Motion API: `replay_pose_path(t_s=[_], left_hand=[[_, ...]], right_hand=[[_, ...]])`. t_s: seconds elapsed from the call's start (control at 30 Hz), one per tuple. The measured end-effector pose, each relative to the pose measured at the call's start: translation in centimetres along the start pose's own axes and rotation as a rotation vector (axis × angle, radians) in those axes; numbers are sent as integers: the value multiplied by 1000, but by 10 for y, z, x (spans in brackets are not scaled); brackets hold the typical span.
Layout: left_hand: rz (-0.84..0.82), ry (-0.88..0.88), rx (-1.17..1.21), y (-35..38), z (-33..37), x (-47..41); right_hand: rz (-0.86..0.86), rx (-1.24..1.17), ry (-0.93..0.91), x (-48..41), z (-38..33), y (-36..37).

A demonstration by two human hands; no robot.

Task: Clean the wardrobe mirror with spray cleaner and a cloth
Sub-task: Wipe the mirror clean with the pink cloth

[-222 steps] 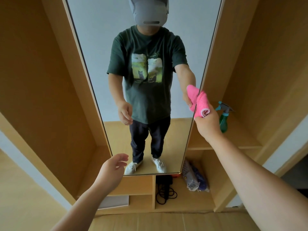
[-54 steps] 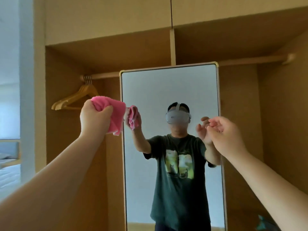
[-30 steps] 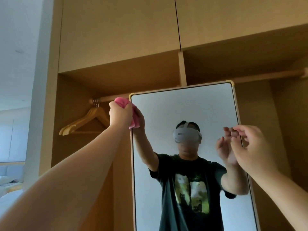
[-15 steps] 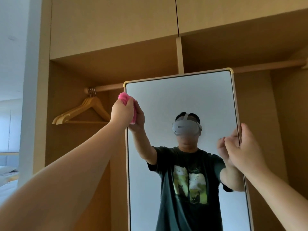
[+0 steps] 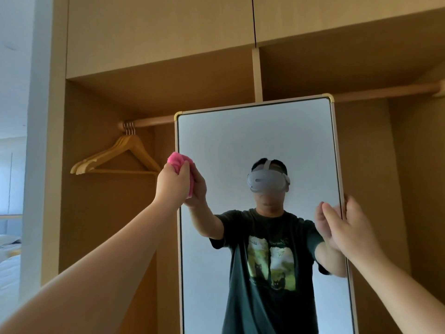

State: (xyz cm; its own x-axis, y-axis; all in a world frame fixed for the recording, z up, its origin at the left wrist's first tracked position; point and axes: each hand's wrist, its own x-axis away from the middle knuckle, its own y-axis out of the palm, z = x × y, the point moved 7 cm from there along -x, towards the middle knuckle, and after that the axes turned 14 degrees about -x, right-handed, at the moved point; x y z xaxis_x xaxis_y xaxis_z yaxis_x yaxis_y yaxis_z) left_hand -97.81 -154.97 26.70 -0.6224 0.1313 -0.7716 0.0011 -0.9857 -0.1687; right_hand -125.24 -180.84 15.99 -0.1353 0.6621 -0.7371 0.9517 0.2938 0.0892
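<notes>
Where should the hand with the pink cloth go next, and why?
Probably sideways to the right, across the glass. The left hand holds the cloth against the mirror at its left edge, the right hand holds the right edge, and most glass lies between them.

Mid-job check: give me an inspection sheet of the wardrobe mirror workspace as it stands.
Surface: mirror upright in the wardrobe; no streaks or spray visible on the glass.
Job's things: pink cloth bunched at the mirror's left edge; spray cleaner not in view.
Clutter: wooden hangers on the rail.
Hands: left hand grips the cloth; right hand holds the mirror's right edge, thumb in front.
Cables: nothing seen.
Surroundings: bed at far left.
</notes>
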Motion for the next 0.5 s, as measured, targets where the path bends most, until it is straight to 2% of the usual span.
replay_pose_path(t_s=[0.3, 0.5], left_hand=[[-47, -43, -21, 4, -21, 23], [-57, -54, -15, 6, -30, 38]], right_hand=[[8, 36, 10, 16, 13, 0], [-54, 66, 27, 26, 23, -6]])
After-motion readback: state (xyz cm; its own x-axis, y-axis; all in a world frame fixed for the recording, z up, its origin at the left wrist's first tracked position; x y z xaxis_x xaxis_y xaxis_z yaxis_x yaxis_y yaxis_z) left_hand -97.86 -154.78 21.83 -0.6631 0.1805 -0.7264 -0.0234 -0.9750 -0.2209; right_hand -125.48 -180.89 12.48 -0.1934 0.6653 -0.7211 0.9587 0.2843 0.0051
